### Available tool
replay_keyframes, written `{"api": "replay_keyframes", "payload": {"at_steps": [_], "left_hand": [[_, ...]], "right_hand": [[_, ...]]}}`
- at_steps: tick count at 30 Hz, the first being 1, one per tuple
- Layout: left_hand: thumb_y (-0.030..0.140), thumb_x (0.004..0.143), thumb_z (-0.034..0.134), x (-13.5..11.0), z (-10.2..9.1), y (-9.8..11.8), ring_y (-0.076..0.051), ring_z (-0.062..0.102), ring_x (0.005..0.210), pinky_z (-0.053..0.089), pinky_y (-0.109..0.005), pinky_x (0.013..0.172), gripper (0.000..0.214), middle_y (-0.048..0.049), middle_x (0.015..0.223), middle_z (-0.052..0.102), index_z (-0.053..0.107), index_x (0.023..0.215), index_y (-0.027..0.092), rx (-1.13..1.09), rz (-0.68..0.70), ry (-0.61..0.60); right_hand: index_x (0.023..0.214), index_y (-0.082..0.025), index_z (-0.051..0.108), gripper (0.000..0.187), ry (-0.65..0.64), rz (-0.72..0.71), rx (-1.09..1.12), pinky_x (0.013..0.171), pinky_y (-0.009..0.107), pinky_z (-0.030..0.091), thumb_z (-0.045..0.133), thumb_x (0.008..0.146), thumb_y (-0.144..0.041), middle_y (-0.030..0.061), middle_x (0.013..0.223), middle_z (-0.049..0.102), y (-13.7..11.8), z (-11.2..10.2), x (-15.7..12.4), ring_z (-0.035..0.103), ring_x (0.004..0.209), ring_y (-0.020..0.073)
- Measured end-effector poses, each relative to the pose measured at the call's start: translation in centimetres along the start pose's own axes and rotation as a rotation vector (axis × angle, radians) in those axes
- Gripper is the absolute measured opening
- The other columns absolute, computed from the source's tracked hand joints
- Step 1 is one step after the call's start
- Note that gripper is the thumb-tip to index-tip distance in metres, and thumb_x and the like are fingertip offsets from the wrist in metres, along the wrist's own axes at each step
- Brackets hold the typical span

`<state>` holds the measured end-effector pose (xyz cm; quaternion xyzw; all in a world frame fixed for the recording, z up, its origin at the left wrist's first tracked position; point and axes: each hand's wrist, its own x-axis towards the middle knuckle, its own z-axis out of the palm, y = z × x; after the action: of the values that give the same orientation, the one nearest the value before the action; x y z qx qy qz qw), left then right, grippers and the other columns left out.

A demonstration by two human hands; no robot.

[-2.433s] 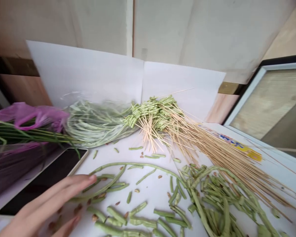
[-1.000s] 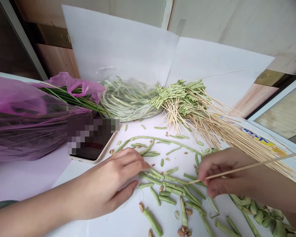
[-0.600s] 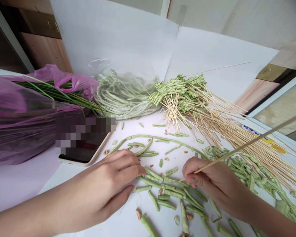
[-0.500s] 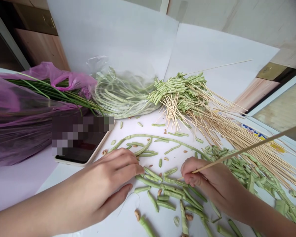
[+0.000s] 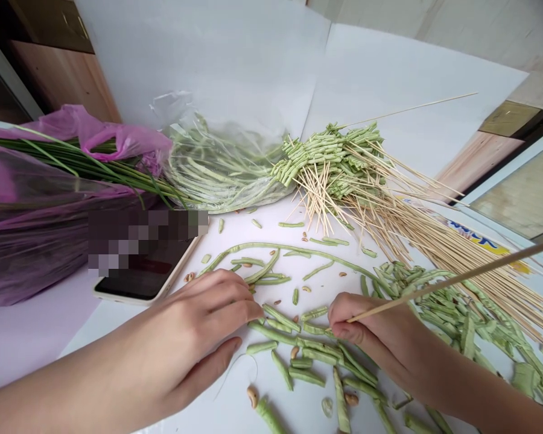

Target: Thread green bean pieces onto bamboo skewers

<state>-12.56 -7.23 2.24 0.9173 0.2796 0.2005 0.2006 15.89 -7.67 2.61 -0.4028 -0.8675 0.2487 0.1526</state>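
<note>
Green bean pieces [image 5: 305, 352] everywhere, bamboo skewer [image 5: 438, 284] in hand
Right hand [image 5: 375, 337] pinches the bamboo skewer near its tip, low over the bean pieces on the white table [image 5: 271, 235]. Left hand [image 5: 194, 337] lies palm down, fingers loosely together, fingertips touching the pieces. Phone [image 5: 140, 271] is just beside it, loaded skewers [image 5: 335, 163] further back.

Phone [image 5: 133, 282] beside purple bag [image 5: 29, 241]

White paper sheets [image 5: 199, 54] lean against a pale wall [image 5: 434, 24] behind the white table [image 5: 36, 337]
</note>
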Motion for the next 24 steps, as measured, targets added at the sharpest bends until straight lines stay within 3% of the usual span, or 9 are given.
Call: {"api": "replay_keyframes", "payload": {"at_steps": [7, 12, 16, 20, 24], "left_hand": [[0.012, 0.090, 0.043, -0.1, -0.5, 0.1, -0.024, 0.054, 0.110, 0.053, -0.034, 0.088, 0.029, -0.0105, 0.108, 0.060, 0.054, 0.116, 0.020, 0.052, 0.017, -0.066], [0.012, 0.091, 0.044, 0.1, -0.1, 0.2, -0.025, 0.054, 0.108, 0.052, -0.036, 0.088, 0.031, -0.0098, 0.107, 0.061, 0.055, 0.118, 0.021, 0.015, 0.003, -0.003], [0.012, 0.091, 0.043, -0.1, 0.3, 0.3, -0.024, 0.054, 0.106, 0.051, -0.037, 0.088, 0.028, -0.0093, 0.103, 0.062, 0.060, 0.111, 0.021, -0.029, -0.007, 0.050], [0.011, 0.091, 0.044, -0.1, 0.3, 0.4, -0.024, 0.054, 0.106, 0.050, -0.035, 0.089, 0.028, -0.0087, 0.103, 0.062, 0.062, 0.110, 0.022, -0.006, 0.001, 0.029], [0.011, 0.091, 0.045, 0.0, -0.1, 0.5, -0.025, 0.053, 0.108, 0.048, -0.037, 0.093, 0.029, -0.0085, 0.102, 0.063, 0.063, 0.111, 0.022, 0.028, 0.030, -0.020]], "right_hand": [[0.069, -0.020, 0.041, 0.028, -0.028, 0.048, -0.019, 0.053, 0.020, 0.035, 0.040, 0.098, -0.022, -0.0037, 0.063, 0.045, 0.0, 0.4, 0.2, 0.044, 0.056, 0.0091], [0.070, -0.020, 0.048, 0.028, -0.015, 0.036, 0.008, 0.051, 0.021, 0.036, 0.043, 0.097, -0.026, -0.0030, 0.062, 0.050, 0.0, 0.0, 0.4, 0.046, 0.054, 0.0092], [0.075, -0.021, 0.058, 0.023, 0.092, 0.050, 0.069, 0.049, 0.020, 0.037, 0.049, 0.094, -0.030, -0.0032, 0.060, 0.055, 0.0, -0.9, 0.3, 0.048, 0.052, 0.0093], [0.074, -0.022, 0.061, 0.021, 0.235, 0.087, 0.083, 0.044, 0.020, 0.036, 0.051, 0.092, -0.030, -0.0028, 0.059, 0.055, -0.4, -1.6, 0.2, 0.046, 0.048, 0.0094], [0.075, -0.021, 0.059, 0.017, 0.233, 0.113, 0.161, 0.044, 0.020, 0.036, 0.053, 0.089, -0.028, -0.0023, 0.059, 0.055, -1.5, -1.2, 1.0, 0.047, 0.048, 0.0100]]}}
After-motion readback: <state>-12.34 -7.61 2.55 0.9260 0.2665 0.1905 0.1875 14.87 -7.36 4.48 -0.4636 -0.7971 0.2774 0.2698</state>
